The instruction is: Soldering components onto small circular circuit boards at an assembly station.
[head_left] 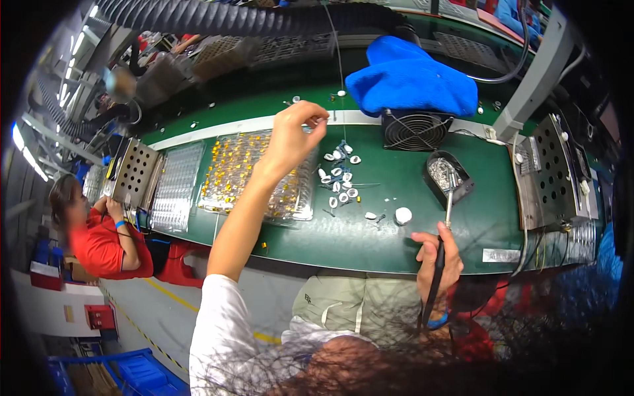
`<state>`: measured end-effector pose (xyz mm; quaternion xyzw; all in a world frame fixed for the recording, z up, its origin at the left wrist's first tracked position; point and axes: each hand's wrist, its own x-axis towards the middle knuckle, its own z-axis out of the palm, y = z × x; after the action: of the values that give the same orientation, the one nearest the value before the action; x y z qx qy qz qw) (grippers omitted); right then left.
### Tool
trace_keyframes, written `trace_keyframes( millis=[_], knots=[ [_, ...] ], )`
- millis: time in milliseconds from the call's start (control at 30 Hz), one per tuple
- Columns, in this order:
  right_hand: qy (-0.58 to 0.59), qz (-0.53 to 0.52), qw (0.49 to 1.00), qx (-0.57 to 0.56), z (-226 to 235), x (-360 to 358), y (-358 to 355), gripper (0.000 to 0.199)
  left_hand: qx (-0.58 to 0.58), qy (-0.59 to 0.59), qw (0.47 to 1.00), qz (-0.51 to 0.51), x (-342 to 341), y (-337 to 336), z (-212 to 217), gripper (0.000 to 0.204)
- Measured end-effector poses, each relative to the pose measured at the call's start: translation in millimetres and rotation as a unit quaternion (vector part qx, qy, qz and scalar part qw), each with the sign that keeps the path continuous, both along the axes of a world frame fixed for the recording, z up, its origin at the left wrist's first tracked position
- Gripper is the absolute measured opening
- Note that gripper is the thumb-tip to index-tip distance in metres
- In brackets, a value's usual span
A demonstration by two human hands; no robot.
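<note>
Bench of green carries small white parts mid-top, between the hands. Right hand, at the near edge, grips a soldering iron pointing away. Left hand pinches thin wire above the far edge.

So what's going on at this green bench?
A person sits at a green workbench. The left hand is raised, pinching something thin near a hanging wire. The right hand holds a soldering iron, tip toward a small black tray. Small white parts lie between, beside a clear tray of yellow pieces.
</note>
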<state>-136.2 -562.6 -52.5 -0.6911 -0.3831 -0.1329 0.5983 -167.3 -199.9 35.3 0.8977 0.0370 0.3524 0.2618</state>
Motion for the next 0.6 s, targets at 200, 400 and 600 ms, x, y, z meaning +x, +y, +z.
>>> trace_keyframes(
  millis=[200,400,600],
  knots=[
    [-0.004,0.004,1.0,0.029,6,-1,3,0.036,0.022,-0.006,1.0,0.0,-13,-21,23,0.013],
    [-0.047,-0.002,0.999,-0.006,13,1,1,0.029,-0.037,0.06,0.988,-0.134,-36,-116,7,0.018],
    [-0.097,0.002,0.994,-0.039,20,7,10,0.036,-0.035,0.063,0.977,-0.2,-29,-146,-22,0.021]
  ],
)
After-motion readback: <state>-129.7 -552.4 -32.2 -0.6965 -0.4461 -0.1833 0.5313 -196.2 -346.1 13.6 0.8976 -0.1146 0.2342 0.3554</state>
